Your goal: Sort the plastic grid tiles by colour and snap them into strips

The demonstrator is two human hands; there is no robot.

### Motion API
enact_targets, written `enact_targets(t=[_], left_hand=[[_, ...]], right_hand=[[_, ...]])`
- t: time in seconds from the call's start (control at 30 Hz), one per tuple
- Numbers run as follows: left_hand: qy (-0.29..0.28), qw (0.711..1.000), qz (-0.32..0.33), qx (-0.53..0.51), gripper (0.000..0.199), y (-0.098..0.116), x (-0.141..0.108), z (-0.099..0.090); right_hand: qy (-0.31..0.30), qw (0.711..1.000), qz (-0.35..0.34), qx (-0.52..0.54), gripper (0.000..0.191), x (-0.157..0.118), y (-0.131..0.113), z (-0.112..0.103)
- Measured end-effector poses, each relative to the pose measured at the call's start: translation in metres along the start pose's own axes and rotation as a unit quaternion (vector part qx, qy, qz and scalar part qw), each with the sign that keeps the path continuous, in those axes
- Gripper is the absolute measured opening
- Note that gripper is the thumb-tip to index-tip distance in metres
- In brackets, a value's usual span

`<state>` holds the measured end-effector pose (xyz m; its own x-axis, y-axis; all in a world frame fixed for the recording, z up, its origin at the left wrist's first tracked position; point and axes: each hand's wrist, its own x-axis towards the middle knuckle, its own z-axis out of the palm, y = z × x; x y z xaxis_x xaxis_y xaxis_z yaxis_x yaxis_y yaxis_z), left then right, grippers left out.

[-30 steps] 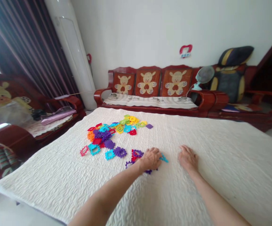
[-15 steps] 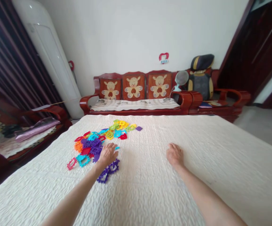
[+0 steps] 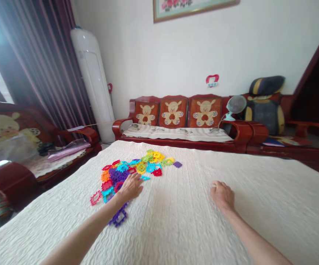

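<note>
My left hand [image 3: 132, 187] is palm down at the right side of a heap of toothed plastic pieces, its fingers loosely bent and apart, and nothing shows in its grip. Just beyond its fingertips lies a light blue piece [image 3: 145, 178]. Purple pieces [image 3: 118, 217] stick out from under the left wrist, partly hidden by the forearm. Dark purple pieces [image 3: 118, 176] fill the heap's middle, beside the knuckles. Well apart from the heap, my right hand [image 3: 222, 195] rests on the white quilted cloth [image 3: 181, 221], its fingers slightly curled and no object seen in it.
Yellow pieces [image 3: 157, 156], a red piece [image 3: 157, 172] and a lone purple piece [image 3: 177, 164] lie at the heap's far side. A red frame-shaped piece [image 3: 95, 198] marks its left edge. Beyond the table stand a wooden sofa [image 3: 176, 141] and a small fan [image 3: 236, 105].
The camera view has tilted up and turned left, so the scene sits lower and farther right. Both hands stay in nearly the same places on the table.
</note>
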<state>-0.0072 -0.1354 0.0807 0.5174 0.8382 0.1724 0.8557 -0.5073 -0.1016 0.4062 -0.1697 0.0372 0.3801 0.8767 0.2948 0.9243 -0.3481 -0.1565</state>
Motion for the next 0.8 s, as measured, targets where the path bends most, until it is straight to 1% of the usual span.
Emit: enact_targets(t=[0.07, 0.13, 0.2, 0.27, 0.33, 0.4, 0.47, 0.53, 0.6, 0.67, 0.8], left_hand=[[0.022, 1.0, 0.013, -0.01, 0.025, 0.013, 0.033, -0.003], [0.017, 0.999, 0.029, -0.027, 0.027, 0.032, 0.073, -0.002], [0.003, 0.999, 0.029, -0.045, 0.032, 0.053, 0.117, 0.004], [-0.003, 0.998, 0.026, -0.057, 0.044, 0.071, 0.158, 0.015], [-0.012, 0.998, 0.017, -0.065, 0.051, 0.086, 0.195, 0.028], [-0.022, 0.997, 0.006, -0.069, 0.052, 0.096, 0.225, 0.04], [-0.034, 0.997, -0.009, -0.068, 0.051, 0.102, 0.245, 0.049], [-0.045, 0.997, -0.017, -0.066, 0.045, 0.102, 0.253, 0.054], [-0.054, 0.996, -0.015, -0.063, 0.038, 0.098, 0.249, 0.057], [-0.061, 0.996, -0.009, -0.058, 0.034, 0.089, 0.237, 0.058], [-0.074, 0.997, 0.001, -0.038, 0.035, 0.062, 0.198, 0.053]], right_hand=[[-0.007, 1.0, 0.004, 0.024, 0.039, 0.018, -0.019, 0.005], [-0.038, 0.999, 0.007, 0.032, 0.04, 0.027, -0.036, 0.015], [-0.056, 0.998, -0.001, 0.025, 0.039, 0.028, -0.043, 0.027], [-0.014, 0.999, -0.029, 0.027, 0.04, 0.024, -0.043, 0.037], [-0.005, 0.999, -0.036, 0.033, 0.042, 0.02, -0.04, 0.043], [-0.001, 0.999, -0.032, 0.036, 0.042, 0.019, -0.035, 0.047], [0.0, 0.999, -0.033, 0.038, 0.043, 0.02, -0.033, 0.048], [-0.001, 0.998, -0.038, 0.039, 0.044, 0.022, -0.031, 0.05], [0.001, 0.998, -0.04, 0.04, 0.045, 0.024, -0.03, 0.051], [0.008, 0.998, -0.04, 0.042, 0.046, 0.025, -0.03, 0.052], [0.017, 0.998, -0.044, 0.045, 0.045, 0.026, -0.029, 0.052]])
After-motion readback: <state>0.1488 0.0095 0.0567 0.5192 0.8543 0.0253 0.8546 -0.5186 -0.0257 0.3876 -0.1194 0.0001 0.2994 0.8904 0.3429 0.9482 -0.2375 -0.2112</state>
